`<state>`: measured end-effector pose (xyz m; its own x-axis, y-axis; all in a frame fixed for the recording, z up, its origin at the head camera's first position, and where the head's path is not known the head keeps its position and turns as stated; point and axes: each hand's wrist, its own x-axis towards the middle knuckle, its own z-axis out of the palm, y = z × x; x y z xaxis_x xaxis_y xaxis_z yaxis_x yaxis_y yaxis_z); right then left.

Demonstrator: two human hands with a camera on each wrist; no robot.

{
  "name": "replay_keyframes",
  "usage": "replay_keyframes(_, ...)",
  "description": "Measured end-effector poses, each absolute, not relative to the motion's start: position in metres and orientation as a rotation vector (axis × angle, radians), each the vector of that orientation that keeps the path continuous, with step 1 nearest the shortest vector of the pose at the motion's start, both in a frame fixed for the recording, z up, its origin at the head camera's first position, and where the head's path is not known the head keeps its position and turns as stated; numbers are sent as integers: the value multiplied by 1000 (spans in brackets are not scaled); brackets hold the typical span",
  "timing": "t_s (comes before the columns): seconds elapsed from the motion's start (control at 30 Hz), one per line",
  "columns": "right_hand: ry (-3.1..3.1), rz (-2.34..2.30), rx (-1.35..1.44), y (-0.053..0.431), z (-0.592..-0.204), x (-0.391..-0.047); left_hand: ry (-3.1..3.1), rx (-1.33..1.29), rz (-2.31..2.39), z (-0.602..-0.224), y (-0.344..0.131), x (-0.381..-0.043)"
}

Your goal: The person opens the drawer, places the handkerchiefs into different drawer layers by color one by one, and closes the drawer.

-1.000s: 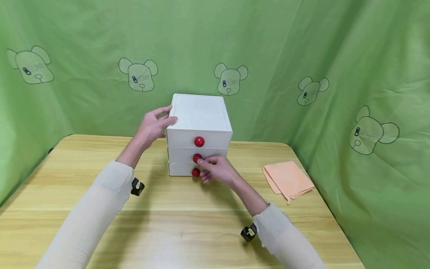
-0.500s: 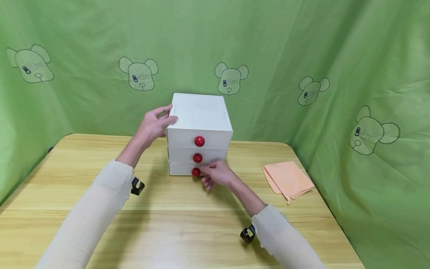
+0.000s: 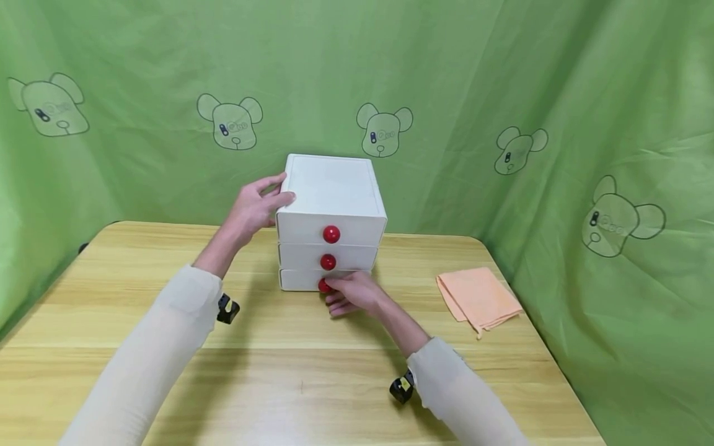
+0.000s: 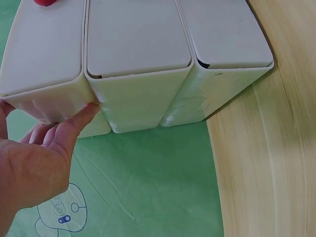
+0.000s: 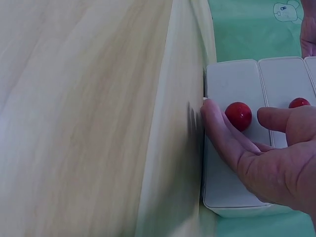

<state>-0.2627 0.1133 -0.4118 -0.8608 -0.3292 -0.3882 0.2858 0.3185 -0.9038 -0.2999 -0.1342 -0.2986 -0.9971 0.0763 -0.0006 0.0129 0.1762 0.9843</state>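
Observation:
A white three-drawer cabinet (image 3: 331, 186) with round red knobs stands at the back middle of the table, its drawers pushed in. My left hand (image 3: 253, 207) rests on its upper left edge, thumb on the top and fingers against the side; in the left wrist view the fingers (image 4: 81, 118) press that side panel. At the bottom drawer, my right hand (image 3: 359, 294) surrounds the lowest red knob (image 5: 238, 116). Thumb and fingers stand on either side of this knob in the right wrist view, with a gap on the thumb side. The middle knob (image 3: 328, 262) is untouched.
A folded peach cloth (image 3: 478, 298) lies on the wooden table (image 3: 268, 384) to the right. Green curtains (image 3: 312, 74) printed with bear heads hang behind and along the sides. Black wrist cameras (image 3: 401, 388) hang below the sleeves.
My right hand has come down from the middle knob to the bottom one, its fingers passing below that knob. My left hand and the cabinet have stayed in place.

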Motion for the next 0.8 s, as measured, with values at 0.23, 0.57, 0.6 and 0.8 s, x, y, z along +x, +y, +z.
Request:
replay_keyframes(0.23, 2041, -1631, -32, 110, -415, -263, 2356, 82, 1995, -298, -133, -300)
replay_keyframes(0.57, 1986, -1763, -19, 105, -422, -261, 2366, 78, 1988, -298, -134, -300)
replay_keyframes(0.6, 1985, -1774, -21, 105, -422, -261, 2367, 77, 1986, -298, -134, -300)
replay_keyframes(0.8, 1985, -1792, -19, 105, -425, -260, 2384, 76, 1965, -297, -134, -299)
